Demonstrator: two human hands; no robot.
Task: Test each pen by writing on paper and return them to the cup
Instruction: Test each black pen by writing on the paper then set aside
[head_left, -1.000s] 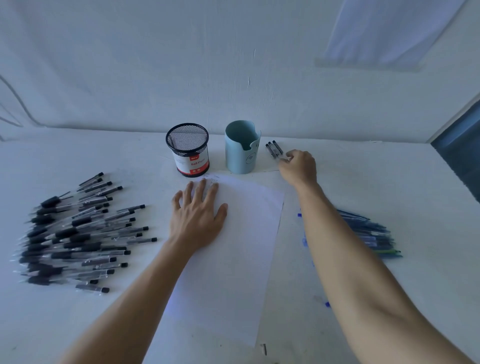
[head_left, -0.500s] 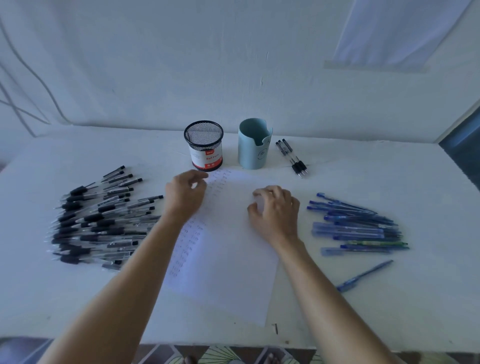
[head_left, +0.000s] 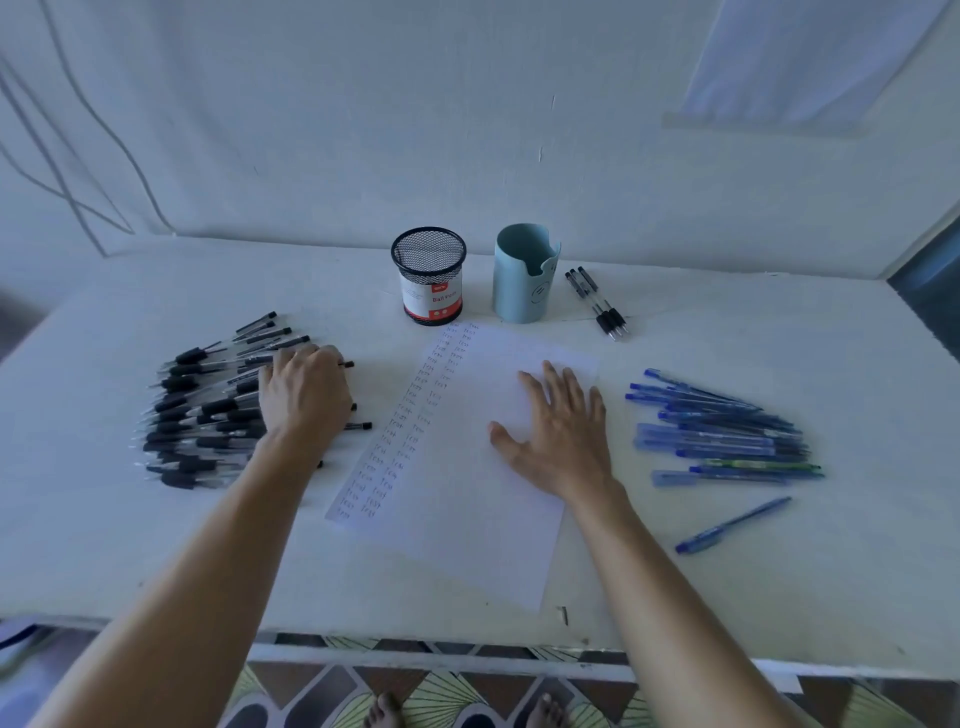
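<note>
Now left hand (head_left: 304, 400) gone from paper's top corner over to black pen pile (head_left: 202, 410) at centre left; right hand (head_left: 561, 441) uncurled since half second ago. Left fingers bent down over pile, touching pens; whether one is pinched, cannot tell. Right hand flat, fingers spread, pressing paper (head_left: 467, 519) at frame centre. Paper bears two columns of small scrawls down left edge. Mesh cup (head_left: 428, 280) and pale blue cup (head_left: 524, 275) upright above paper; blue pens (head_left: 727, 436) heaped centre right on surface (head_left: 104, 545).
</note>
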